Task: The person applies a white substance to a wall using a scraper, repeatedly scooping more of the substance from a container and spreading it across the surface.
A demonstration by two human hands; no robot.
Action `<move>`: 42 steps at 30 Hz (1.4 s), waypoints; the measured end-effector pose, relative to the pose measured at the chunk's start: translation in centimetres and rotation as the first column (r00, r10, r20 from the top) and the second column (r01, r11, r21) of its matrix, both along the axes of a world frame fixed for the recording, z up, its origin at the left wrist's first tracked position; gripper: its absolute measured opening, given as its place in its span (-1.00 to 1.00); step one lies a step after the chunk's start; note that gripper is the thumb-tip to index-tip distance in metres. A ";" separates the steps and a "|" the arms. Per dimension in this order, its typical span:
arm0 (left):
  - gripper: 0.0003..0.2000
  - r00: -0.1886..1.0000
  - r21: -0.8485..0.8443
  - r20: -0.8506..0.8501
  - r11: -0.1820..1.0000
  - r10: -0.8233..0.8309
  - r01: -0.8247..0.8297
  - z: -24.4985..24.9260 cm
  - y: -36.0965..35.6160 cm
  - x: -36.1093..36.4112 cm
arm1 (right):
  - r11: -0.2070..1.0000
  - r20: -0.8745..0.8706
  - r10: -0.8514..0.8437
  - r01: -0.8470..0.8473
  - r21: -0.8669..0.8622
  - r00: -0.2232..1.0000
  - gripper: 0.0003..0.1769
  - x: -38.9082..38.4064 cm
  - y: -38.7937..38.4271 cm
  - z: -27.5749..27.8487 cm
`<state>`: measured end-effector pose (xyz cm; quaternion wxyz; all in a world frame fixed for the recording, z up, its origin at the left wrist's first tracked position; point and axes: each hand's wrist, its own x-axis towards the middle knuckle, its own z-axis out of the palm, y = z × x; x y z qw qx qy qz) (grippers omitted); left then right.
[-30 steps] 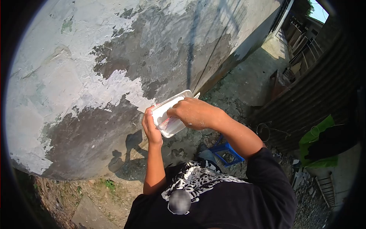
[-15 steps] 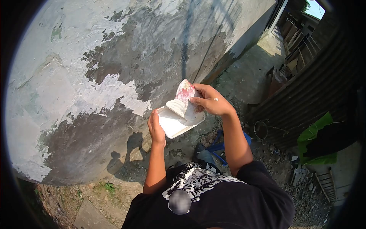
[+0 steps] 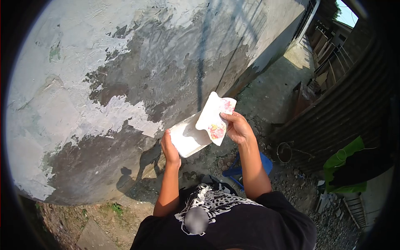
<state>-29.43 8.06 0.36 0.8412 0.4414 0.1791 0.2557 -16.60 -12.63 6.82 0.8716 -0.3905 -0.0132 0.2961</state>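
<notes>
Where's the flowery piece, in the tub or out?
Out: the right hand holds the flowery piece, its lower tip past the tub's rim.

One head-worn view looks steeply down past chest and hands.

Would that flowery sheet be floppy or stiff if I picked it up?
The flowery sheet probably bends easily, since it looks thin and wavy. It may not be totally limp: it sticks out from the right hand. White smears could make it slippery.
</notes>
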 end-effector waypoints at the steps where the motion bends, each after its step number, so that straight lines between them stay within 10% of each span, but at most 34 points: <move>1: -0.59 1.000 0.008 0.002 1.000 0.024 -0.024 0.0 0.3 0.3 | 1.000 -0.029 0.001 0.000 0.032 1.000 -0.61 0.5 0.5 0.1; 10: -0.49 0.931 -0.018 0.005 0.931 0.364 -0.364 2.3 5.8 -3.3 | 0.927 -0.029 0.221 -0.201 0.316 0.975 -0.63 5.0 10.2 3.0; 16: -0.41 0.823 -0.049 -0.004 0.822 0.568 -0.568 4.7 8.3 -7.8 | 0.950 0.278 -0.209 0.127 0.285 0.937 -0.79 5.6 19.5 6.2; 20: -0.36 0.766 -0.187 -0.018 0.751 0.642 -0.633 5.5 9.6 -10.0 | 0.875 0.729 -0.457 0.404 0.267 0.509 -0.73 5.7 25.6 7.4; 22: -0.34 0.748 -0.192 -0.008 0.733 0.664 -0.653 5.2 11.0 -11.3 | 0.667 0.919 -0.307 0.632 0.394 -0.248 -0.56 5.7 28.1 7.9; 24: -0.33 0.725 -0.175 -0.004 0.713 0.689 -0.679 5.2 12.6 -12.2 | 0.660 0.944 -0.081 0.692 0.292 -0.321 -0.45 4.5 32.0 6.1; 33: -0.35 0.768 -0.185 0.030 0.759 0.639 -0.624 5.6 18.2 -13.9 | 0.761 0.951 0.143 0.645 0.072 -0.275 -0.43 -2.4 34.1 -5.8; 38: -0.29 0.768 -0.156 -0.023 0.756 0.641 -0.636 6.7 18.6 -12.3 | 0.759 0.982 0.183 0.642 -0.106 -0.054 -0.46 -2.4 28.1 -2.6; 42: -0.25 0.815 -0.162 -0.028 0.802 0.579 -0.575 6.9 19.1 -12.0 | 0.612 0.984 -0.085 0.771 0.175 -0.156 -0.49 1.2 25.9 7.2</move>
